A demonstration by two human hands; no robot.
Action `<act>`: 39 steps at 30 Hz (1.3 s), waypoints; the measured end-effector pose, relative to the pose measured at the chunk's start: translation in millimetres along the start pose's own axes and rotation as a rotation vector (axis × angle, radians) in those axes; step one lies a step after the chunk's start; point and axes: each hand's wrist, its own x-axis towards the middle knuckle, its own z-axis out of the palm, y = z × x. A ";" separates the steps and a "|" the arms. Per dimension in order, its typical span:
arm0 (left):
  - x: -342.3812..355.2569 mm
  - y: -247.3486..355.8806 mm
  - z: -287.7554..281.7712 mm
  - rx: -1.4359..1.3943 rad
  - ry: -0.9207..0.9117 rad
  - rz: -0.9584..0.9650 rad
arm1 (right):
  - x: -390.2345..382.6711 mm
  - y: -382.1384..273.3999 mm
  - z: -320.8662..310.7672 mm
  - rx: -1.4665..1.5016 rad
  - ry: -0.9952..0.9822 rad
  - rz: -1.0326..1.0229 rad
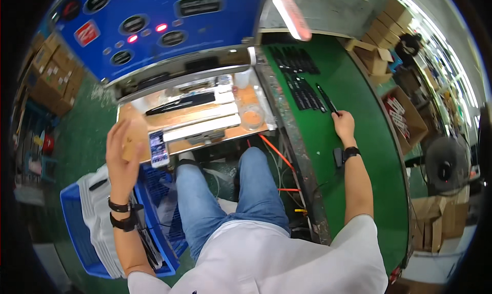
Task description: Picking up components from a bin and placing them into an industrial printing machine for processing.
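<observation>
My left hand (122,153) is raised beside the left end of the machine's wooden work surface (137,140). Its fingers are apart and somewhat blurred, and it holds nothing. A phone (159,149) with its screen lit lies at the front edge, close to that hand. Over the green table on my right, my right hand (344,125) pinches the near end of a slim black strip (326,97), which points away from me. Rows of similar black pieces (306,94) lie left of it. A long, dark, tapered part (180,104) rests on the machine's bed.
A blue panel (154,17) with dials and red lights rises behind the bed. A clear round container (251,118) sits on its right. A blue crate (77,232) with white trays stands at my left. Beyond the green table (369,191) are a fan (445,166) and an open carton (417,132).
</observation>
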 end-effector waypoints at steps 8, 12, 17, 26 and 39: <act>-152.1 -184.0 -100.7 0.081 0.523 -0.675 | 18.5 8.2 -1.7 -0.129 -0.190 -0.153; -230.6 -245.0 -124.4 0.289 0.442 -0.883 | 39.4 35.1 33.4 -0.203 -0.169 -0.129; -243.1 -267.5 -114.1 0.332 0.208 -0.992 | 47.0 7.9 33.4 -0.137 -0.240 -0.034; -179.8 -247.2 -73.3 0.261 -0.034 -1.142 | 42.4 8.7 11.5 -0.010 -0.194 0.013; -201.6 -204.0 -89.2 -0.149 0.413 -1.058 | -3.0 -283.4 -52.3 0.647 -0.421 -0.556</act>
